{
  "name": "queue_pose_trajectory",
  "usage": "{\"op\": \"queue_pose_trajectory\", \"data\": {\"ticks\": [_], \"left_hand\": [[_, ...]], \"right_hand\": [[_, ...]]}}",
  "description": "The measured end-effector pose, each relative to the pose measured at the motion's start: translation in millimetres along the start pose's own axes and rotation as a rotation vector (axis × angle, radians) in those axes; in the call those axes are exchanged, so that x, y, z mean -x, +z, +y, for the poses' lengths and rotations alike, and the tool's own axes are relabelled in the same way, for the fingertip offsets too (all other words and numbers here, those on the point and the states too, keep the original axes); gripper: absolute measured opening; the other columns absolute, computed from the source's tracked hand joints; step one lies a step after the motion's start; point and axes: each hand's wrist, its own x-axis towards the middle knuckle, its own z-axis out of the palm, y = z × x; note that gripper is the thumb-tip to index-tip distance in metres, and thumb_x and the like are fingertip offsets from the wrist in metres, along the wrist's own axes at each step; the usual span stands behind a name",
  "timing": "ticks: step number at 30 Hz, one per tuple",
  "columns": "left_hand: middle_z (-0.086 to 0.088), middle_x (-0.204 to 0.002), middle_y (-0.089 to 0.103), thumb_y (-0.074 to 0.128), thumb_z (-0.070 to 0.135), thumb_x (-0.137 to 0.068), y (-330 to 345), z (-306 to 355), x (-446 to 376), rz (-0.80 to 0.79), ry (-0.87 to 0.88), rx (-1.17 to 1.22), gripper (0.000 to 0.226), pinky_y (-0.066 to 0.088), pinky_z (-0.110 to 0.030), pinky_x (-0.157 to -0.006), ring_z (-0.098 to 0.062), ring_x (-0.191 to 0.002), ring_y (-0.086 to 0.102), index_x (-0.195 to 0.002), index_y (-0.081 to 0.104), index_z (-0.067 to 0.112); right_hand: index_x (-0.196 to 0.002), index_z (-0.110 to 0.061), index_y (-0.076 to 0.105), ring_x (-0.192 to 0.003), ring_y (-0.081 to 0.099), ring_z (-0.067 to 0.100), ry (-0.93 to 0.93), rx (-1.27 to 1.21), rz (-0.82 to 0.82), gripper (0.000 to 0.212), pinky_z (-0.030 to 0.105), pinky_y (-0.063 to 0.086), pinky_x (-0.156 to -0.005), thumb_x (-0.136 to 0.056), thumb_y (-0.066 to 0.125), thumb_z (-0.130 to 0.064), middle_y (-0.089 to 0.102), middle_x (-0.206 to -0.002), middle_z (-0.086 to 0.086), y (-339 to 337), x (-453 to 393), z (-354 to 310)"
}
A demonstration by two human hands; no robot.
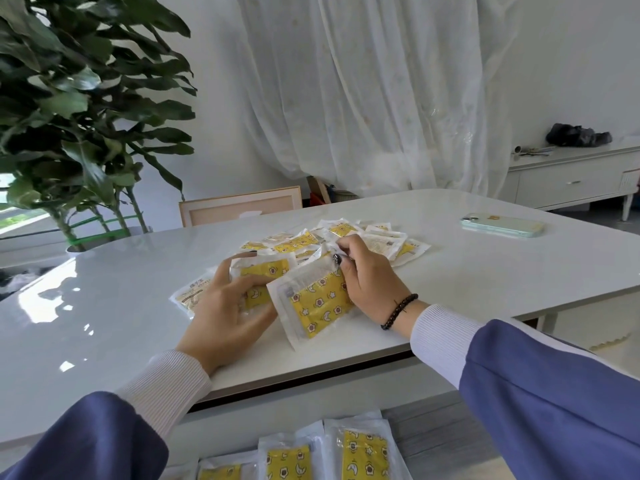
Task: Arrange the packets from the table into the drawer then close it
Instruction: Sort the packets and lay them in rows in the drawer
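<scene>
A heap of clear packets with yellow patterned contents (346, 237) lies on the white table (485, 282). My right hand (370, 278) grips the upper edge of one tilted packet (318, 303) near the table's front. My left hand (225, 306) rests with spread fingers on another yellow packet (263, 271), thumb pressed against it. A further packet (192, 294) lies flat under the left hand's far side. Below the table edge, the open drawer (433, 434) holds several packets (363, 452) laid in a row.
A pale green phone (502, 226) lies at the table's far right. A large leafy plant (76, 109) stands to the left, a chair back (242, 206) behind the table, a white sideboard (571, 178) at right, curtains beyond.
</scene>
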Motion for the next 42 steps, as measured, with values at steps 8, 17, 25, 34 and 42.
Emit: {"op": "queue_pose_trajectory", "data": {"ticks": [8,17,25,34,42], "left_hand": [[0.007,-0.137,0.041,0.055,0.075,-0.072,-0.8,-4.3,-0.8,-0.065,-0.011,0.025,0.054,0.042,-0.038,-0.106,-0.006,-0.126,0.046,-0.109,0.069,0.038],[0.004,-0.137,0.044,0.082,0.032,-0.069,6.2,-7.4,-2.7,0.054,-0.073,-0.135,0.036,0.042,-0.027,-0.095,-0.007,-0.111,0.05,-0.103,0.073,0.023],[0.0,-0.132,0.048,0.081,0.022,-0.073,5.7,-8.9,-2.7,0.078,-0.026,-0.142,0.021,0.046,-0.028,-0.089,-0.013,-0.107,0.054,-0.092,0.072,0.021],[0.007,-0.127,0.047,0.071,0.005,-0.081,3.5,-2.1,-1.7,0.138,-0.077,-0.111,0.061,0.05,-0.026,-0.086,-0.01,-0.103,0.053,-0.133,0.046,0.021],[-0.006,-0.136,0.048,0.071,0.015,-0.083,4.2,-2.2,-1.9,0.033,-0.179,-0.099,0.082,0.05,-0.045,-0.096,-0.025,-0.111,0.056,-0.146,0.02,0.03]], "right_hand": [[-0.109,-0.003,0.052,-0.055,0.046,-0.001,0.11,-0.066,0.139,0.016,0.007,0.035,-0.052,-0.098,0.042,-0.008,0.045,-0.068,-0.012,0.6,-3.7,4.3],[-0.134,-0.008,0.039,-0.049,0.052,-0.002,-0.022,-0.169,-0.059,0.044,0.012,0.04,-0.049,-0.093,0.056,-0.014,0.042,-0.059,-0.018,-2.3,4.6,-7.0],[-0.134,-0.026,0.039,-0.046,0.046,0.007,0.008,-0.128,-0.201,0.075,0.008,0.042,-0.061,-0.072,0.081,-0.022,0.062,-0.116,0.016,0.0,6.3,-17.8],[-0.112,-0.021,0.047,-0.059,0.045,-0.005,0.205,-0.085,-0.101,0.049,0.005,0.036,-0.057,-0.074,0.079,-0.019,0.06,-0.101,-0.004,2.7,-0.1,-5.7],[-0.11,-0.023,0.04,-0.062,0.06,0.02,0.233,-0.124,-0.194,0.034,0.034,0.054,-0.059,-0.087,0.063,-0.017,0.067,-0.088,0.009,5.9,-1.1,-6.0]]}}
